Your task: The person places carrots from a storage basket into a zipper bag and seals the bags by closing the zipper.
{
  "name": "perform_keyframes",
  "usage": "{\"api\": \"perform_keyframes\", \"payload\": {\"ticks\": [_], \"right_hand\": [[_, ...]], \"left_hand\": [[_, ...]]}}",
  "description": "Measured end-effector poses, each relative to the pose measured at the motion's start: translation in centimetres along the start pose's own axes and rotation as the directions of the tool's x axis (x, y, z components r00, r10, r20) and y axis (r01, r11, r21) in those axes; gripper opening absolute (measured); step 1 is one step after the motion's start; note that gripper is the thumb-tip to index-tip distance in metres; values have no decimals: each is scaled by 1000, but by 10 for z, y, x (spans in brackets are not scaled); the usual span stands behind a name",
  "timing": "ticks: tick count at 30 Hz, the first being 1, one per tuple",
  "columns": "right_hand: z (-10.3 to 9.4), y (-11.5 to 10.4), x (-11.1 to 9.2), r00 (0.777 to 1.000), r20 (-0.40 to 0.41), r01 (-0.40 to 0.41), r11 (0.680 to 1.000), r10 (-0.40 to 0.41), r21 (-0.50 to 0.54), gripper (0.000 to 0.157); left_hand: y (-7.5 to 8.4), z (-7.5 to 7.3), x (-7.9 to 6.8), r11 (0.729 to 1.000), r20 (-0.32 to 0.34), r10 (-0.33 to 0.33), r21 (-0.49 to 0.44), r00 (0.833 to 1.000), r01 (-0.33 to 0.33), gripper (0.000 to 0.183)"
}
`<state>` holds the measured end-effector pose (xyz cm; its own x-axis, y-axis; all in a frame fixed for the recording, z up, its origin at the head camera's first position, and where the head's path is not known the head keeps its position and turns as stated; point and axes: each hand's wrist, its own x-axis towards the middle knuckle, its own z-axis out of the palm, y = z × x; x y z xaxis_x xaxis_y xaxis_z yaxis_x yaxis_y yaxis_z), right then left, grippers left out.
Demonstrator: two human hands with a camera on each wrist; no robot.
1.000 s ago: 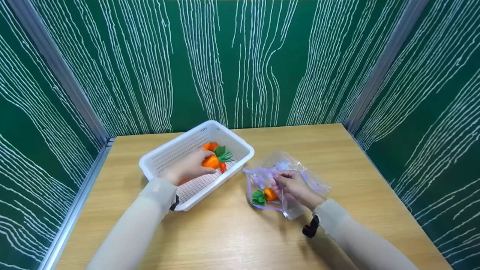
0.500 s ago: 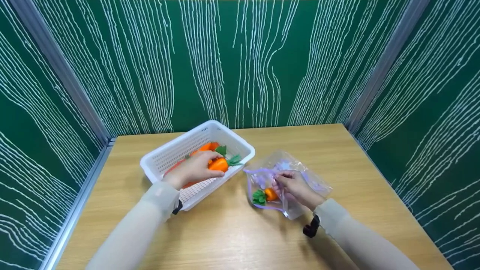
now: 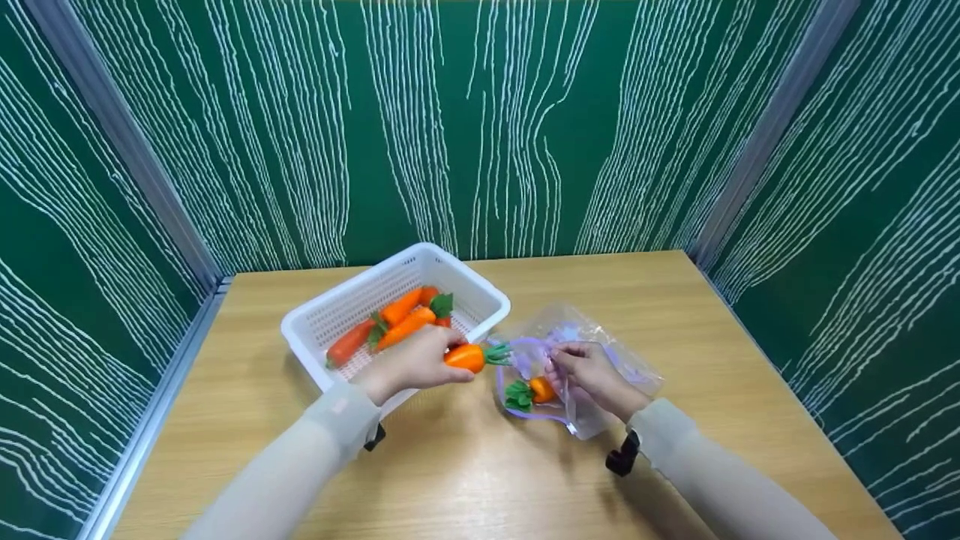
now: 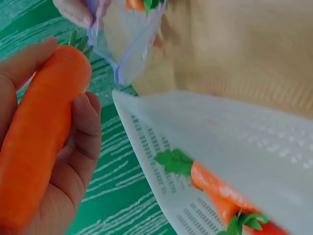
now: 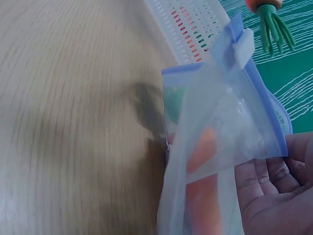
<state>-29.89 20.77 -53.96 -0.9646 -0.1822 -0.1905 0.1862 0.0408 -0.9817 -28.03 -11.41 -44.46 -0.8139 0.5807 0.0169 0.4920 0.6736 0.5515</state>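
Note:
My left hand (image 3: 420, 360) grips an orange carrot (image 4: 41, 132) by its body, fingers and thumb curled round it. The carrot's green top points at the mouth of a clear zip bag (image 3: 577, 330) with a purple rim. My right hand (image 3: 596, 375) pinches the bag's rim and holds its mouth apart. Inside the bag lies another carrot (image 3: 541, 389), its leafy green end by the opening. The held carrot's tip is hidden behind my left hand in the head view.
A white perforated basket (image 3: 315, 313) stands left of the bag, with several carrots (image 3: 405, 328) in it. Both rest on a wooden table (image 3: 480, 480). Green walls (image 3: 525, 150) with white lines enclose the far side and both flanks.
My left hand has lifted the carrot out of the basket and carried it right, over the basket's rim to the bag. My right hand and the bag have stayed in place.

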Motion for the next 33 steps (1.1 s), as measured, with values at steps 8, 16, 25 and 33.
{"api": "perform_keyframes", "payload": {"ticks": [8,16,25,33], "right_hand": [[0,0,1,1000,-5,11,1000,-11,2,26],[-2,-5,2,1000,-15,21,1000,-21,-15,25],[0,-8,3,999,-17,38,999,-38,7,20],[-3,-8,3,999,-39,21,1000,-21,-20,21]], "left_hand": [[9,16,3,1000,12,-21,1,1000,21,36],[16,33,11,993,58,-86,-73,995,90,27],[21,50,23,997,-13,-80,-17,997,80,17],[29,60,33,988,-78,-116,96,990,124,9]]}}
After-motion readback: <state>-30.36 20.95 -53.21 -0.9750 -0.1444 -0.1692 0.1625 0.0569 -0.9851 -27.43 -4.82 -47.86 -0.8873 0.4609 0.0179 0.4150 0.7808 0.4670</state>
